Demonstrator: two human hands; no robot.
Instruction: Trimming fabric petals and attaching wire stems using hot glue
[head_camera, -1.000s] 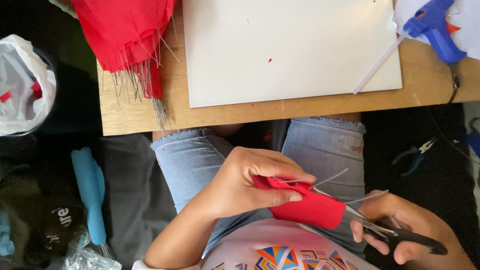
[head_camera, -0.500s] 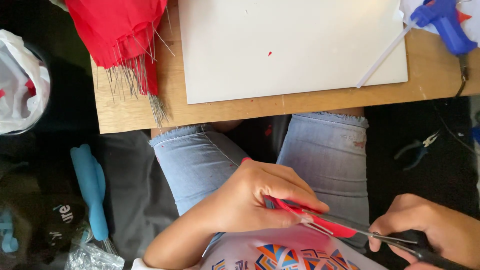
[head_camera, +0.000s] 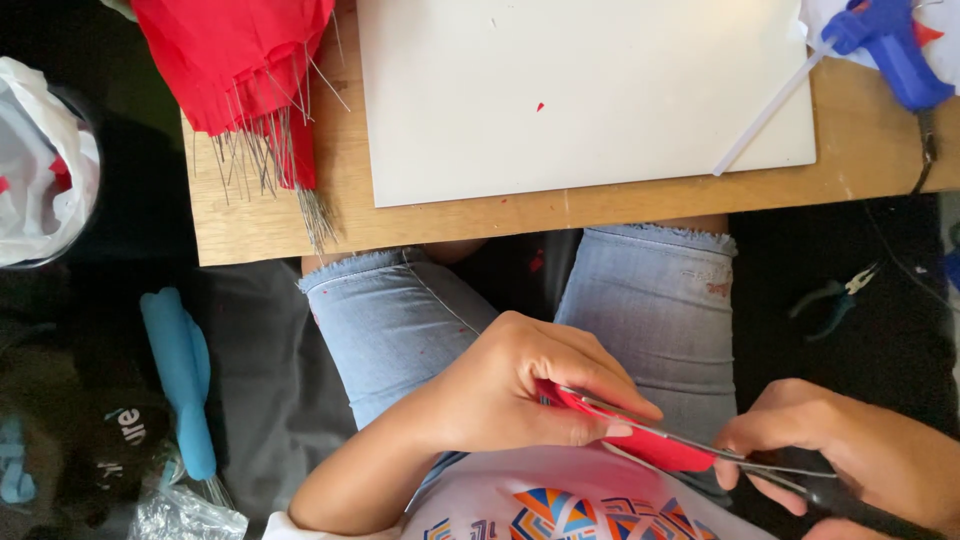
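Note:
My left hand (head_camera: 520, 395) pinches a small red piece of material (head_camera: 640, 440) over my lap, with thin wire running along it. My right hand (head_camera: 850, 450) grips black-handled scissors (head_camera: 790, 475) whose blades lie against the red piece at its right end. Both hands hover above my knees in light blue jeans (head_camera: 400, 320), below the front edge of a low wooden table (head_camera: 300, 225).
A white board (head_camera: 590, 90) lies on the table. Red cloth with several thin wires (head_camera: 245, 70) sits at its left corner, a blue glue gun (head_camera: 890, 45) at the right. Pliers (head_camera: 835, 295), a blue tool (head_camera: 180, 370) and a white bag (head_camera: 40, 150) lie on the floor.
The red piece has turned from lying broad to showing its thin edge. My hands have drifted slightly down and right, scissors staying at the piece's right end.

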